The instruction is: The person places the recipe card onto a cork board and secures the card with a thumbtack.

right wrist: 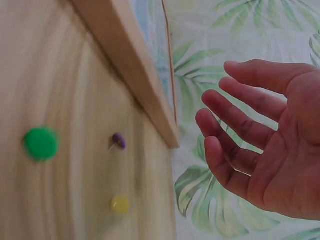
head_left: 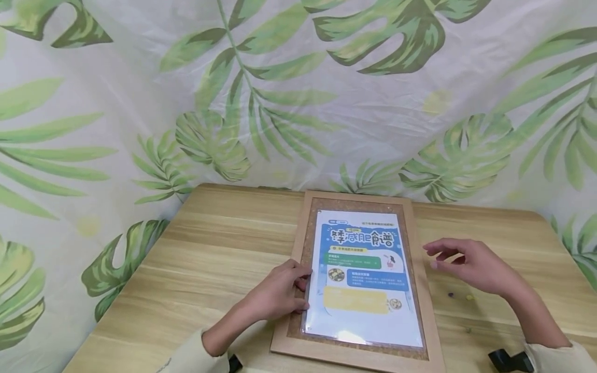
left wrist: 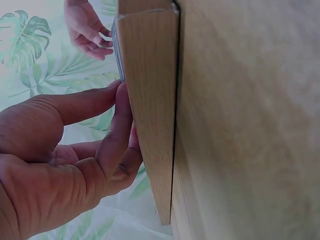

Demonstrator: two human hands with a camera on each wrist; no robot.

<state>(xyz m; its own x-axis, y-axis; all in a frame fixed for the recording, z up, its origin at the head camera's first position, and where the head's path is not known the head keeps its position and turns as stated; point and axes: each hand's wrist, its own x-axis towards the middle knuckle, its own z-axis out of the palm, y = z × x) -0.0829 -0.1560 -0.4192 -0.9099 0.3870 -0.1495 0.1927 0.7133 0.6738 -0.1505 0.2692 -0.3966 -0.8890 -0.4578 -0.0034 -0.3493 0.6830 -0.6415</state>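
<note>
A printed sheet in a clear sleeve [head_left: 366, 326] lies on a cork board with a wooden frame [head_left: 431, 336]. At the sheet's left edge rests my left hand [head_left: 275, 292], thumb and fingertips touching it; the left wrist view shows that hand [left wrist: 75, 145] against the frame's side [left wrist: 150, 100]. My right hand [head_left: 471, 261] hovers right of the frame, holding nothing, its fingers loosely bent in the right wrist view [right wrist: 270, 135]. Below it on the table are a purple pushpin [head_left: 450, 295], a yellow one [head_left: 469, 297] and a green one [head_left: 468, 330].
The wooden table [head_left: 219, 233] extends on both sides of the board. A leaf-patterned cloth [head_left: 280, 103] hangs behind the table's back edge. Black wrist straps [head_left: 510, 361] show near the sleeves at the bottom.
</note>
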